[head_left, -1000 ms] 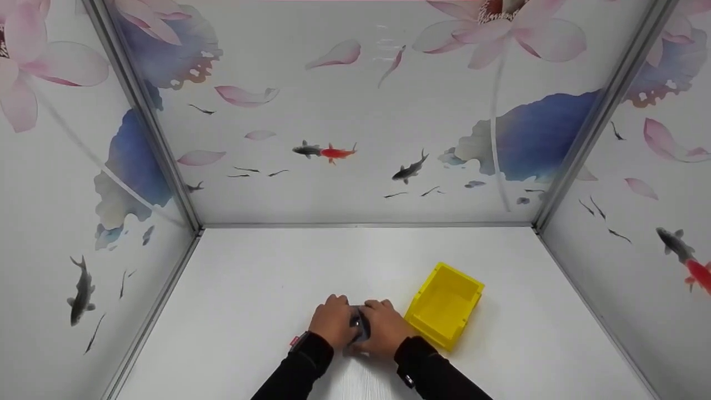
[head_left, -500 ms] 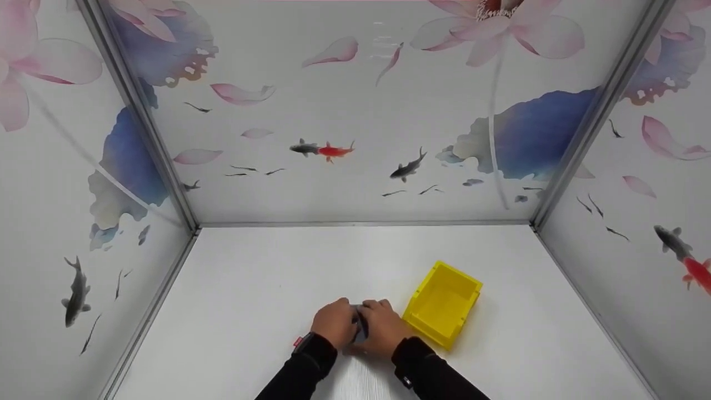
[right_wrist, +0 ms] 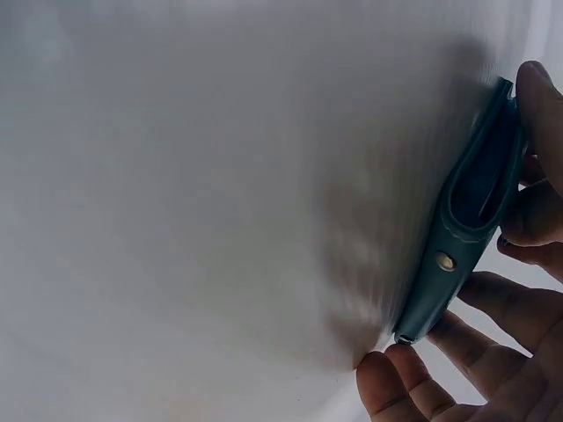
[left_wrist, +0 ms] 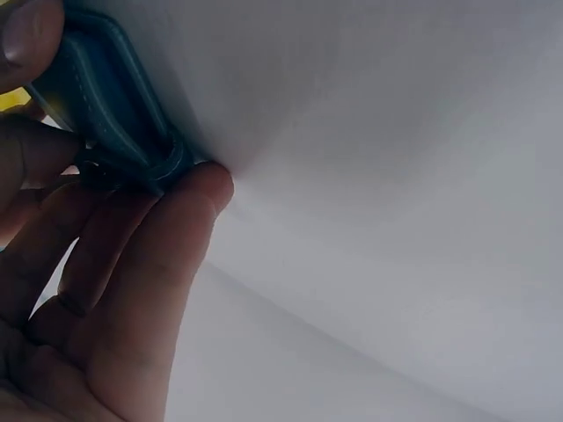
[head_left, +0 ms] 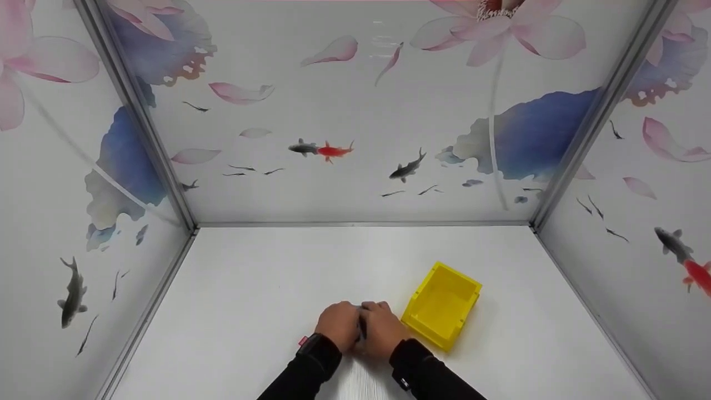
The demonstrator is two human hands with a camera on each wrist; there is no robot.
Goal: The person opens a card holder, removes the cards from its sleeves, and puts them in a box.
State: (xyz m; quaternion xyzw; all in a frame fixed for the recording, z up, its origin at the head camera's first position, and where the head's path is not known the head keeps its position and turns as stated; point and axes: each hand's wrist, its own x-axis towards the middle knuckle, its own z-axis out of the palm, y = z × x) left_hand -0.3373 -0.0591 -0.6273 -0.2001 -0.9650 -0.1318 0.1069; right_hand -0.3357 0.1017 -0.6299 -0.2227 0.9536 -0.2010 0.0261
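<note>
Between both hands is a small dark teal leather pouch (right_wrist: 440,264), low over the white tabletop. Its mouth gapes in the right wrist view, with a round metal snap below it. My left hand (head_left: 339,326) grips the pouch from the left, with fingertips along its edge in the left wrist view. From the right, my right hand (head_left: 383,330) holds it, fingers bent against its side and end. In the head view the hands nearly meet and cover most of the pouch. Whether anything is inside cannot be seen.
A yellow plastic bin (head_left: 414,303) stands on the white tabletop (head_left: 266,278), just right of my right hand. White printed panels (head_left: 333,200) with metal frame edges enclose the table at the back and both sides.
My left hand has shifted slightly right and turned inward, closer to my right hand. Less of the pouch shows between them. The right hand stays nearly in place; the bin has not moved.
</note>
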